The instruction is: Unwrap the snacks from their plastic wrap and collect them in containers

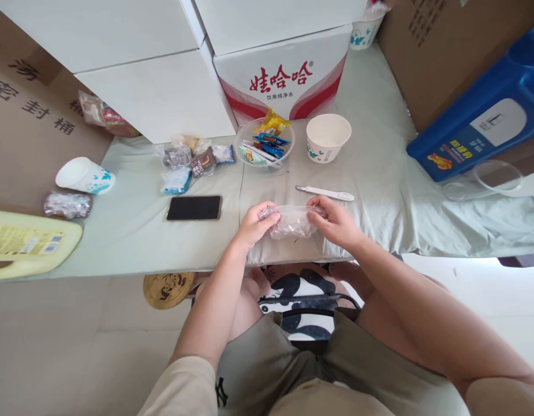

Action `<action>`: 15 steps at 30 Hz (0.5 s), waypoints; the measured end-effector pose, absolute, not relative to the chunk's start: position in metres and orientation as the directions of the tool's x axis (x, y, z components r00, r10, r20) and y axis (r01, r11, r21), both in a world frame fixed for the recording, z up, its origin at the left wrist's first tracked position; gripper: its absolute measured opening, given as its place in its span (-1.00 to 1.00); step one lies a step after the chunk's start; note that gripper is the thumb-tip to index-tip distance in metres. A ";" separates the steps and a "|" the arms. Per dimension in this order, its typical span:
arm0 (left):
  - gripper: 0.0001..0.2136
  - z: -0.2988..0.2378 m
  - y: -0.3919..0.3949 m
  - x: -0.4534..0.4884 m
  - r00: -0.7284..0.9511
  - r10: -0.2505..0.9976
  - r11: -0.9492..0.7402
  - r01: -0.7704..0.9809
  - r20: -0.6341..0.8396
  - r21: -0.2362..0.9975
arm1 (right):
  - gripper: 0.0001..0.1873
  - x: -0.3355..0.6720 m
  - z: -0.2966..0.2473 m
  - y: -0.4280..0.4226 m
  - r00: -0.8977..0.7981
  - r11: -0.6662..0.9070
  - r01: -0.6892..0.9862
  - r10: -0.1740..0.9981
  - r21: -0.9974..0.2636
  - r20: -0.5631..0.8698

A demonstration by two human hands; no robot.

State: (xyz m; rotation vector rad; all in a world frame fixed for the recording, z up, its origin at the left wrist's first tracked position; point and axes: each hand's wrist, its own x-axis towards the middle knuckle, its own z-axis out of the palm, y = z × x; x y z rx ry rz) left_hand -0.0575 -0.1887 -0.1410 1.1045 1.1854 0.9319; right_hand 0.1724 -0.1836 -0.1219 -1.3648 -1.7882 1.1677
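Observation:
A clear plastic bag is stretched between my two hands near the front edge of the cloth-covered surface. My left hand pinches its left end, and my right hand grips the right end, thumbs towards the middle. What the crinkled plastic contains is hard to make out. Just beyond the right hand lies a white slim cutter. Farther back stand a clear bowl of small wrapped packets and a white paper cup. Left of my hands a black phone lies flat.
Several wrapped snacks sit behind the phone. At the left, a paper cup lies tipped beside a yellow jug. A white and red carton stands at the back. A blue bottle and a clear plastic cup are at the right.

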 end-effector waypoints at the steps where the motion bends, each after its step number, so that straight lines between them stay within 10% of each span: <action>1: -0.66 -0.141 -0.189 -0.058 0.156 0.962 0.228 0.003 -0.225 0.974 | -0.70 0.173 -0.123 -0.183 -0.296 0.080 0.426 0.953 -0.901 -0.056; 15: -0.68 -0.145 -0.188 -0.055 0.104 0.974 0.195 0.061 -0.200 0.979 | -0.72 0.170 -0.119 -0.183 -0.283 0.057 0.459 0.955 -0.887 -0.085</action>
